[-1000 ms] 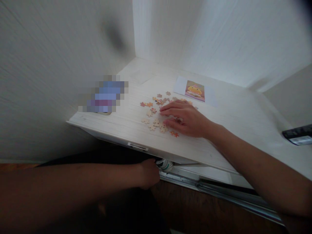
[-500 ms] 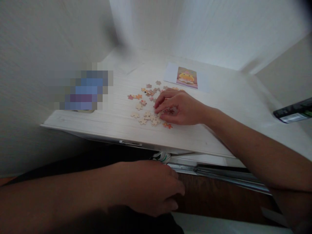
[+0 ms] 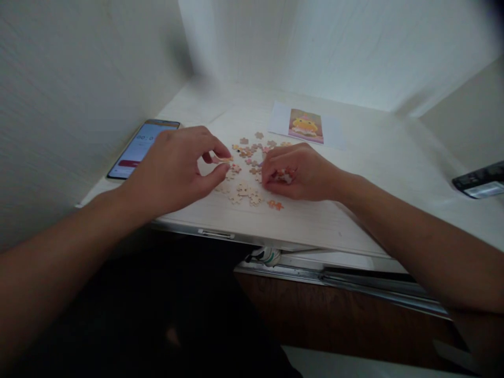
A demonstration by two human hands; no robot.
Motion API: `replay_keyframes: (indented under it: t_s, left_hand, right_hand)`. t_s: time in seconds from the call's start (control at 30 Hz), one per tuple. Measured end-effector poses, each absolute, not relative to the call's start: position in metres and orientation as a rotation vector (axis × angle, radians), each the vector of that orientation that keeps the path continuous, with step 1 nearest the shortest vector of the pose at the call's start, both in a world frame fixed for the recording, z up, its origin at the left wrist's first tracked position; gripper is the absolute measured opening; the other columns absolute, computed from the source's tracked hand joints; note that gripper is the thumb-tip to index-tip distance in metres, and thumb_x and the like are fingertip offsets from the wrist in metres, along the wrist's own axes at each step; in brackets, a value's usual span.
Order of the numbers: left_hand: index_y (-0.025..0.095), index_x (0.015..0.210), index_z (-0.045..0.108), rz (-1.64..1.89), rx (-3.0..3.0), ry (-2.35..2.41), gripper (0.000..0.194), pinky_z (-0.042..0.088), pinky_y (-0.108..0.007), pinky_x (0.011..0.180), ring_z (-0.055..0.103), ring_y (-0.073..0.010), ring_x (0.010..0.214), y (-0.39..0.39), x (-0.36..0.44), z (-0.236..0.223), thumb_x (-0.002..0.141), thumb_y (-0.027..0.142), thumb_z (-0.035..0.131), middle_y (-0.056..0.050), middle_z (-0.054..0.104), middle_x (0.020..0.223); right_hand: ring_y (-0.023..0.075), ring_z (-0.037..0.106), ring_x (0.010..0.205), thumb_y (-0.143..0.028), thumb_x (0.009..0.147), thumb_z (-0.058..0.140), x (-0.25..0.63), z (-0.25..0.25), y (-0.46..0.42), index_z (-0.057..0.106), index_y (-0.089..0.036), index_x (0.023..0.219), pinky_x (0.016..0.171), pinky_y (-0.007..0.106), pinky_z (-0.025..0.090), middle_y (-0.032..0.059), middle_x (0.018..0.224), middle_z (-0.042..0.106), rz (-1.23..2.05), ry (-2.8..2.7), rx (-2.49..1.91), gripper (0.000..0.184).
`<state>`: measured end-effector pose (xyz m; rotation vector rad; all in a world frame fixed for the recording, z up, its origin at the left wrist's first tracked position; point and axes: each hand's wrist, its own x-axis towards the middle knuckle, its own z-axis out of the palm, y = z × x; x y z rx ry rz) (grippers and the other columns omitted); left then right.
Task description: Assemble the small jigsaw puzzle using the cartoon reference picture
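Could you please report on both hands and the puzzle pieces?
Left hand at left edge of puzzle pieces, grip unclear. Right hand curled over others, grip unclear. Pieces loose, scattered. Left hand partly hides phone.

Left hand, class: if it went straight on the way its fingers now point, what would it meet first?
The left hand would probably meet the loose puzzle pieces just ahead of it; its height is unclear, so it might pass above them and reach the right hand instead.
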<state>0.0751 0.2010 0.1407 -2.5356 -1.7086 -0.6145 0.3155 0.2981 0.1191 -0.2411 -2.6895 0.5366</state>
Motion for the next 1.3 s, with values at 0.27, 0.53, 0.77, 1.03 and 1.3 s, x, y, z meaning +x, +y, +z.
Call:
replay_keyframes:
  t_s: [0.27, 0.53, 0.77, 1.03, 1.3]
  left_hand:
    - [0.017, 0.104, 0.072, -0.563, -2.595, -1.733, 0.034, 0.045, -0.031, 0.084, 0.060, -0.0173, 0.091, 0.211, 0.071, 0.122, 0.089, 0.041, 0.052, -0.006, 0.064, 0.108]
    - [0.018, 0.098, 0.075, -0.531, -2.590, -1.789, 0.035, 0.045, -0.031, 0.082, 0.058, -0.0157, 0.082, 0.212, 0.076, 0.120, 0.086, 0.045, 0.054, -0.005, 0.066, 0.102]
    - [0.017, 0.100, 0.075, -0.532, -2.603, -1.746, 0.037, 0.044, -0.033, 0.080, 0.057, -0.0165, 0.079, 0.213, 0.074, 0.118, 0.088, 0.043, 0.051, -0.007, 0.065, 0.100]
    - [0.017, 0.101, 0.075, -0.530, -2.632, -1.712, 0.037, 0.044, -0.035, 0.083, 0.056, -0.0163, 0.078, 0.212, 0.072, 0.117, 0.089, 0.041, 0.050, -0.008, 0.064, 0.101]
    - [0.017, 0.103, 0.075, -0.516, -2.656, -1.711, 0.037, 0.044, -0.035, 0.082, 0.056, -0.0164, 0.078, 0.212, 0.071, 0.119, 0.089, 0.041, 0.049, -0.008, 0.064, 0.100]
  right_hand:
    - [0.0138, 0.062, 0.076, -0.023, 0.085, 0.062, 0.316, 0.117, 0.301, 0.073, -0.017, 0.090, 0.073, 0.028, 0.046, 0.0050, 0.087, 0.072, 0.535, -2.592, -0.274, 0.014]
    - [0.0167, 0.064, 0.085, -0.018, 0.086, 0.059, 0.317, 0.111, 0.305, 0.075, -0.018, 0.097, 0.077, 0.030, 0.046, 0.0063, 0.095, 0.072, 0.438, -2.704, -0.294, 0.019]
    - [0.0169, 0.064, 0.087, -0.022, 0.090, 0.055, 0.319, 0.115, 0.302, 0.073, -0.018, 0.106, 0.081, 0.032, 0.044, 0.0045, 0.098, 0.072, 0.355, -2.737, -0.370, 0.024]
    - [0.0162, 0.064, 0.082, -0.029, 0.093, 0.055, 0.318, 0.110, 0.303, 0.072, -0.018, 0.105, 0.077, 0.031, 0.043, 0.0036, 0.095, 0.073, 0.332, -2.670, -0.462, 0.024]
    - [0.0159, 0.063, 0.085, -0.027, 0.092, 0.055, 0.317, 0.110, 0.305, 0.073, -0.018, 0.099, 0.079, 0.030, 0.044, 0.0043, 0.094, 0.071, 0.343, -2.615, -0.428, 0.021]
